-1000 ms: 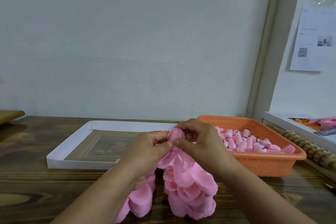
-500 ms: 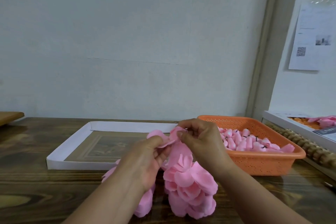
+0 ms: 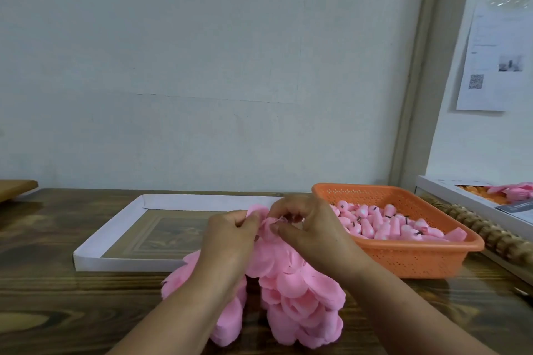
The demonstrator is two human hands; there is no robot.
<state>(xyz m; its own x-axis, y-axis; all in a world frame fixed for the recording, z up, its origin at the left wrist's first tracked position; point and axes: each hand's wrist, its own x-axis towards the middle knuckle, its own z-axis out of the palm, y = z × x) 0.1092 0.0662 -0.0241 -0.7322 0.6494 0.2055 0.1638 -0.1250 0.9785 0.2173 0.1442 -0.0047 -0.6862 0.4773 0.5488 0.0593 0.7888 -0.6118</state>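
Fingers (image 3: 247, 218) of left hand (image 3: 230, 238) and right hand (image 3: 314, 225) in pinch on one pink petal (image 3: 269, 222)

Paper sheet (image 3: 490, 66) stuck on wall, far right: printed lines too faint and blurred to read. QR code (image 3: 476, 81) on same sheet, lower left, pattern too blurred to make out. Small grey photo (image 3: 510, 63) up and right of it, no legible caption. Dark card (image 3: 516, 206) in white box (image 3: 450, 190) at right table edge: row of pale characters, too small to read. No word or number readable anywhere.
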